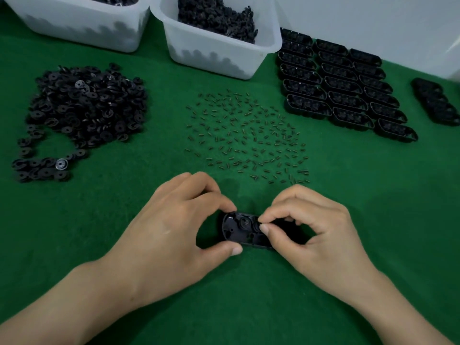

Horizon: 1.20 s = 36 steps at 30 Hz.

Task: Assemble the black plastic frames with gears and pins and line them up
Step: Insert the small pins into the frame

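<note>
Forearms: both come in bare from the bottom edge of my feed and meet over the green cloth (99,232).
Left hand (174,225): clamped on the frame's left end, forefinger on the far edge and thumb on the near edge.
Right hand (316,232): thumb and forefinger tips are pinched together over the frame's middle, with the other fingers curled behind.
Left tub (82,28): translucent white, far left, cut off by the top edge. I make out dark parts through its wall, too blurred to name.
Right tub (214,53): the same translucent white, just beside the left one. It is heaped with small black parts that I cannot tell apart.
Gear heap (87,105): loose black discs with centre holes, lying straight on the cloth in front of the left tub, with a tail trailing toward the near side.
Pins (249,138): small dark pieces scattered in a loose round patch between the gear heap and the lined-up frames, just beyond the hands.
Lined-up frames (343,88): three close columns of black oblong frames at the far right, beside the right tub.
Side stack (435,103): a few more black frames, apart from the columns, near the right edge.
Frame (239,227): black and oblong, open side up between the two hands. I cannot tell whether it rests on the cloth or sits just over it. Its left end shows one round piece seated inside, and its right end is hidden under the right hand.
Small part (259,222): dark, held at the right fingertips and touching the frame beside the seated round piece. I cannot tell whether it is a gear or a pin.
</note>
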Available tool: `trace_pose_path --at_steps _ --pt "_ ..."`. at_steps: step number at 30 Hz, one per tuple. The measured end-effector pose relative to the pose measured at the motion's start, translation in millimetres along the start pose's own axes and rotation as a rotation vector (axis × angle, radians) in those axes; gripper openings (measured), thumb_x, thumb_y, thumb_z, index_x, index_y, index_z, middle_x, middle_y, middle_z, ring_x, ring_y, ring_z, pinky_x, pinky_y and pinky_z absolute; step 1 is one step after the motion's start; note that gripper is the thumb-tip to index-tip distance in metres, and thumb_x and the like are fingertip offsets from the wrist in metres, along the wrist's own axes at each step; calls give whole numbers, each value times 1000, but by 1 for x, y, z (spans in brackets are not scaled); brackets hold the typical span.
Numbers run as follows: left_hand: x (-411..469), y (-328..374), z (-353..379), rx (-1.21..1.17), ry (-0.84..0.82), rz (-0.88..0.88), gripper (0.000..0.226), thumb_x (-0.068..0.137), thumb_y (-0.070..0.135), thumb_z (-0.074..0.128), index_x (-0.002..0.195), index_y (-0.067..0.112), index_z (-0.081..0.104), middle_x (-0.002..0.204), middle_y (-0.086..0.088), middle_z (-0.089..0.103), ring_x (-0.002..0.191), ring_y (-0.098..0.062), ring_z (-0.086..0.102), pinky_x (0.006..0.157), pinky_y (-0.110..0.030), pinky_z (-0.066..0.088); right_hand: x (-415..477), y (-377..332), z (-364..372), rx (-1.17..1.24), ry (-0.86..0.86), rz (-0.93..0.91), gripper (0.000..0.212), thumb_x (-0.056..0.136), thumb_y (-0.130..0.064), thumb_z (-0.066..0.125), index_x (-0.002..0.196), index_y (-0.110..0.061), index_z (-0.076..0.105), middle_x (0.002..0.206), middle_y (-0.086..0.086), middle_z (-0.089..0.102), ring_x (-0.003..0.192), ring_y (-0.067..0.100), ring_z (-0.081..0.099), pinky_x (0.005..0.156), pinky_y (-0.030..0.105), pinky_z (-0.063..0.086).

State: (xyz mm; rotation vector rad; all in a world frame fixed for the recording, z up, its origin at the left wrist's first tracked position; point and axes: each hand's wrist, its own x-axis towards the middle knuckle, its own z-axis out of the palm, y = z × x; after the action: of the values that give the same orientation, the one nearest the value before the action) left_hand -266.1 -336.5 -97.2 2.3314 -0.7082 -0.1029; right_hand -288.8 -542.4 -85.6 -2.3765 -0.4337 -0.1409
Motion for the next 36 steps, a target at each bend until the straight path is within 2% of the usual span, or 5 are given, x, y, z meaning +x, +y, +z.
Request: trace_pose_path --at_steps 4,8,18,28,36 --pt "1 1 0 4 3 0 43 68 58 53 95 28 64 90 14 50 85 -7 48 81 -20 37 1 0 -1 -29 -3 -41 6 73 -6 70 74 -12 70 77 -5 58 71 9 55 63 19 42" --pt "1 1 0 6 5 1 43 68 57 53 95 27 65 90 13 50 84 -6 48 82 -21 37 1 0 -3 -47 -28 -55 6 74 -6 68 73 -12 68 76 -5 58 71 9 54 64 17 39" --pt "0 1 0 -1 -4 -8 41 68 58 53 95 29 64 90 14 49 85 -4 47 83 -19 34 -1 2 -5 -24 -45 -41 6 76 -8 67 76 -14 66 78 -7 58 71 7 54 63 19 42" --pt "1 0 1 9 -7 -1 42 68 58 54 95 29 65 90 14 49 85 -6 48 80 -17 37 0 0 -6 -58 -75 -77 4 79 -10 65 79 -13 66 80 -6 58 74 14 57 62 33 47" --pt "1 0 1 7 -4 1 41 69 59 53 96 29 64 90 15 49 85 -6 48 80 -18 37 1 -1 -6 -145 -84 -105 4 80 -9 65 78 -13 67 79 -3 59 71 18 57 60 36 48"
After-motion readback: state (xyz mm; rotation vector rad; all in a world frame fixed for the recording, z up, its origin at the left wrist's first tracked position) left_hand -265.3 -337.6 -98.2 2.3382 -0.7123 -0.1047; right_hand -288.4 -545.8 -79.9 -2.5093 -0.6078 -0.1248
